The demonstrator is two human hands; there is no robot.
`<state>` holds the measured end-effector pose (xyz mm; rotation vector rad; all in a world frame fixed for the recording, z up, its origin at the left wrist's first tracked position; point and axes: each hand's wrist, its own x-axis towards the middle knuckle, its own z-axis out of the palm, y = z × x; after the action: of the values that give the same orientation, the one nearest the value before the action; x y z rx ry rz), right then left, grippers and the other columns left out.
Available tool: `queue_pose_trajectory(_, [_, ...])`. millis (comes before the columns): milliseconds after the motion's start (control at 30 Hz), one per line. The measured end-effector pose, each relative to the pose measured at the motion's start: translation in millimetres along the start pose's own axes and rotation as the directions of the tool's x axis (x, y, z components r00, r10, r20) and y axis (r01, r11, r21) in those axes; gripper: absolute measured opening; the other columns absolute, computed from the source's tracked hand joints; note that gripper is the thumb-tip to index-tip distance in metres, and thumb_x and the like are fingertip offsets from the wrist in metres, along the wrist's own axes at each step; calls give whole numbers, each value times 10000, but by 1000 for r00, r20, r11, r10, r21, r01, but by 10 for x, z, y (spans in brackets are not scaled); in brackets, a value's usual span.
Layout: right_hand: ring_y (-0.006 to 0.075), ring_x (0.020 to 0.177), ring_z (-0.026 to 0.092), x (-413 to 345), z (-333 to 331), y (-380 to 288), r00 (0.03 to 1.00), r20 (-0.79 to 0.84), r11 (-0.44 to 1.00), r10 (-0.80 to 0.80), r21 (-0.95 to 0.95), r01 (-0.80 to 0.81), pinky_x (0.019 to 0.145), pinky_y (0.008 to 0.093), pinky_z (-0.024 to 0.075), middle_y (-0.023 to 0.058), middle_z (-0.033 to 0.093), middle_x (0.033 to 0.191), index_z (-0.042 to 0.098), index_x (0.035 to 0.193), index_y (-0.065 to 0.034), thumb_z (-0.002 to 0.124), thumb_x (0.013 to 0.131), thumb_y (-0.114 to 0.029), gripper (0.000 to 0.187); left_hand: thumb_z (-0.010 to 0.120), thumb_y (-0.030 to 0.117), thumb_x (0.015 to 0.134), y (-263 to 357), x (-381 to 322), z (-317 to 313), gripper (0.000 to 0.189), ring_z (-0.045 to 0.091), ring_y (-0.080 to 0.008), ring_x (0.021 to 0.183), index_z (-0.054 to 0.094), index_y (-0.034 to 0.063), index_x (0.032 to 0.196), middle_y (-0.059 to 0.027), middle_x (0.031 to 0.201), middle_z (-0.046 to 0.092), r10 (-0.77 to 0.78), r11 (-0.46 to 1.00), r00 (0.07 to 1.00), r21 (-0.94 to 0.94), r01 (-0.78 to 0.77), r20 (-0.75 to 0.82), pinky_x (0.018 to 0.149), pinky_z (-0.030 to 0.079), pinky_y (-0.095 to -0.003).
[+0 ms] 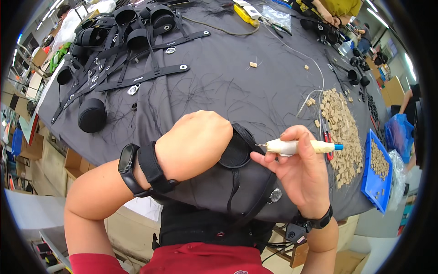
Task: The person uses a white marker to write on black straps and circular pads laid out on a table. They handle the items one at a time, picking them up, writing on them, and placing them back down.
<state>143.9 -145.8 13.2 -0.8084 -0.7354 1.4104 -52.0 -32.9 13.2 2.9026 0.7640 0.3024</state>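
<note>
Near the front edge of the cloth-covered table (212,99), my left hand (196,145) is closed at the left rim of a black cup-shaped strap piece (236,152); its fingertips are hidden beneath it. My right hand (301,164) holds a pen-like tool (291,146) with a pale wrapped handle, a blue end and a thin metal tip pointing left, close to the cup's right rim. Black straps hang from the cup over the table edge, with a clear-wrapped metal piece (275,195) beside them.
Black strap assemblies (137,37) lie heaped at the back left, near a black round cup (92,115). On the right are many small tan pieces (340,137), red-handled snips (329,145) and a blue tray (376,171). A co-worker's hands (332,19) are at the far right.
</note>
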Motion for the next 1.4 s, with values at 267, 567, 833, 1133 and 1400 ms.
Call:
queue_pose_trajectory(267, [173, 917, 636, 162, 58, 38, 976, 92, 971, -198, -118, 208, 771, 257, 461, 122, 651, 961, 561, 1072, 19, 551, 982, -292, 324, 633, 78, 666, 205, 52, -33, 36, 649, -240, 622, 618, 60, 639, -95, 624, 602, -92, 942, 995, 328, 75, 37, 533, 493, -326])
queue_pose_trajectory(567, [189, 877, 636, 243, 2, 125, 983, 27, 983, -182, -27, 183, 839, 318, 506, 138, 647, 942, 574, 1054, 33, 519, 995, -311, 354, 637, 153, 787, 91, -37, -53, 110, 637, -229, 633, 608, 80, 709, -73, 650, 591, -15, 903, 1000, 430, 11, 4, 538, 476, -323])
queue_pose_trajectory(833, [153, 852, 637, 272, -19, 201, 969, 33, 940, -245, -237, 246, 729, 269, 506, 108, 660, 919, 618, 1001, 27, 501, 1000, -305, 352, 619, 127, 857, -180, 2, -86, 168, 578, -353, 683, 560, -3, 769, -149, 717, 541, 164, 980, 971, -82, -180, -172, 615, 459, -428])
queue_pose_trajectory(1133, [46, 663, 520, 260, 7, 282, 919, 140, 649, -369, -669, 362, 603, 207, 413, 20, 620, 729, 618, 950, 9, 606, 923, -166, 178, 567, 84, 923, -301, 42, -107, 150, 575, -123, 635, 612, -29, 834, -62, 707, 583, -163, 798, 986, -583, 153, 35, 593, 472, -259])
queue_pose_trajectory(1400, [128, 612, 571, 301, 15, 327, 827, 312, 320, -469, -812, 487, 553, 248, 436, 53, 610, 707, 643, 908, -25, 731, 777, -45, 159, 577, 74, 917, -477, 7, 24, 157, 579, -125, 635, 622, -51, 834, -71, 746, 599, -63, 816, 997, -578, 29, -39, 592, 476, -263])
